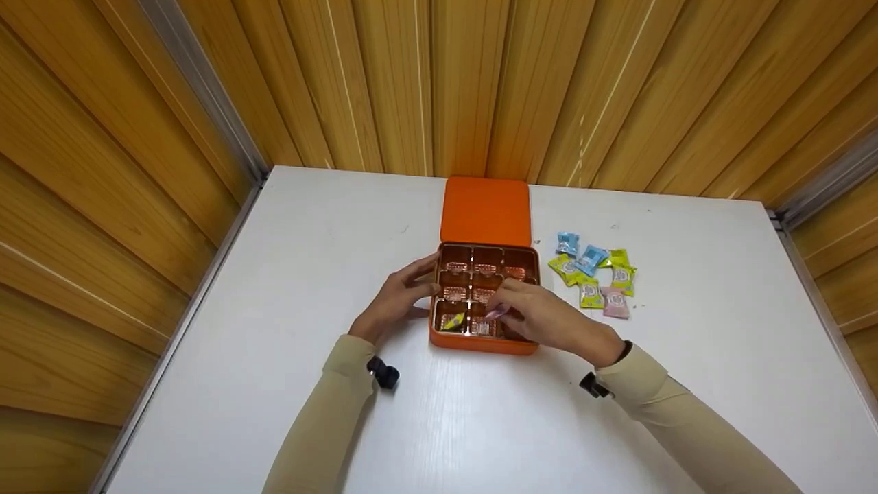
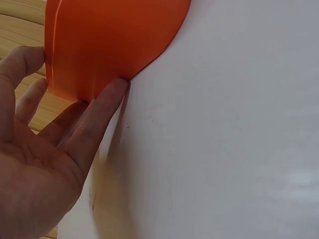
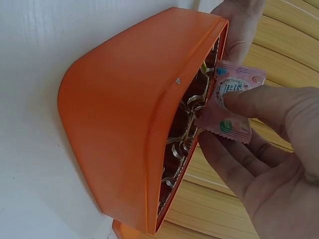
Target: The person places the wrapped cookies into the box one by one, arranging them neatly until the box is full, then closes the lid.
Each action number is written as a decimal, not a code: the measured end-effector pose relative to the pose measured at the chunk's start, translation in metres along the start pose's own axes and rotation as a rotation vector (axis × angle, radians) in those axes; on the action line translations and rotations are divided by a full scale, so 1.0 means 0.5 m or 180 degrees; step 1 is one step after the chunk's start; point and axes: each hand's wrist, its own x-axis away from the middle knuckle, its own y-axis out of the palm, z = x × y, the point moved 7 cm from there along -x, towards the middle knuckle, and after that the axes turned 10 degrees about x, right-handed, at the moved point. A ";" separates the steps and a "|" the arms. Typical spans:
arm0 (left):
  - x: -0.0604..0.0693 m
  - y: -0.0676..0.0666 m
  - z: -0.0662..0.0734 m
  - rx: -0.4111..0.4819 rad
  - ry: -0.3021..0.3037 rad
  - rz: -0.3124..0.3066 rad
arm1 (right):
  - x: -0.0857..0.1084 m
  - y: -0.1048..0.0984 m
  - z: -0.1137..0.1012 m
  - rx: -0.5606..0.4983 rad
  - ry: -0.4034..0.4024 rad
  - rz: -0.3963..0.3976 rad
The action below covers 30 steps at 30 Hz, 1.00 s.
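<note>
At a white table (image 1: pixel 240 309), my right hand (image 1: pixel 549 315) pinched a pink packet (image 3: pixel 229 85) between thumb and fingers over the near row of a compartmented tray (image 1: pixel 454 293), about the middle compartment. The tray sat in an orange box (image 1: pixel 483 346), whose left side my left hand (image 1: pixel 398 300) touched with fingers extended, not gripping. A green packet (image 1: pixel 451 321) lay tilted in the near-left compartment; an orange lid (image 1: pixel 485 209) lay just behind the box, and loose wrapped packets (image 1: pixel 591 293) lay to its right. The likeliest mishap, by my judgement, was the pink packet's crimped end catching on a thin tray wall and tipping it into a neighbouring compartment. A loosened pinch could have dropped it askew, and an uneven left-hand push might have slid the box.
</note>
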 end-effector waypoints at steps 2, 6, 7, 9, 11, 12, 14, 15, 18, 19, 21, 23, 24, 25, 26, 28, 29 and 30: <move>0.000 0.000 -0.001 0.0004 -0.0011 -0.0010 | -0.002 0.002 -0.001 0.0005 -0.0046 -0.0035; 0.001 0.002 -0.002 0.0026 -0.0040 -0.0024 | -0.007 0.006 -0.002 0.0005 -0.0091 -0.0088; 0.001 0.001 -0.003 0.0025 -0.0046 -0.0017 | -0.008 0.006 -0.002 0.0010 -0.0085 -0.0100; 0.001 0.002 -0.002 0.0030 -0.0045 -0.0012 | -0.010 0.006 -0.003 0.0009 -0.0072 -0.0123; 0.001 0.002 -0.001 0.0031 -0.0039 -0.0012 | -0.012 0.007 -0.004 0.0015 -0.0077 -0.0147; 0.001 0.002 -0.001 0.0027 -0.0035 -0.0011 | -0.012 0.008 -0.004 0.0017 -0.0077 -0.0164; 0.002 0.001 -0.001 0.0031 -0.0038 -0.0006 | -0.015 0.010 -0.007 0.0009 -0.0097 -0.0198; 0.002 0.001 -0.002 0.0030 -0.0036 -0.0008 | -0.016 0.011 -0.008 0.0011 -0.0108 -0.0215; 0.001 0.000 -0.002 0.0029 -0.0044 0.0006 | -0.018 0.013 -0.011 0.0020 -0.0122 -0.0252; 0.001 0.000 -0.002 0.0030 -0.0048 0.0008 | -0.019 0.013 -0.011 0.0025 -0.0124 -0.0259; 0.000 0.000 -0.002 0.0037 -0.0040 0.0000 | -0.020 0.013 -0.012 0.0037 -0.0109 -0.0274; -0.001 0.000 -0.002 0.0035 -0.0030 -0.0002 | -0.021 0.015 -0.011 0.0054 -0.0084 -0.0293; -0.001 0.000 -0.002 0.0040 -0.0023 -0.0005 | -0.022 0.015 -0.011 0.0063 -0.0071 -0.0304; -0.001 0.000 -0.002 0.0035 -0.0017 -0.0006 | -0.023 0.016 -0.010 0.0073 -0.0056 -0.0318; -0.001 0.000 -0.002 0.0031 -0.0010 -0.0005 | -0.023 0.018 -0.010 0.0085 -0.0045 -0.0332; 0.000 -0.001 -0.003 0.0015 -0.0007 0.0003 | -0.024 0.020 -0.009 0.0114 -0.0036 -0.0348; 0.000 -0.001 -0.003 0.0018 -0.0008 0.0004 | -0.025 0.021 -0.009 0.0126 -0.0041 -0.0349; 0.000 -0.001 -0.003 0.0034 -0.0005 -0.0001 | -0.026 0.021 -0.009 0.0119 -0.0051 -0.0348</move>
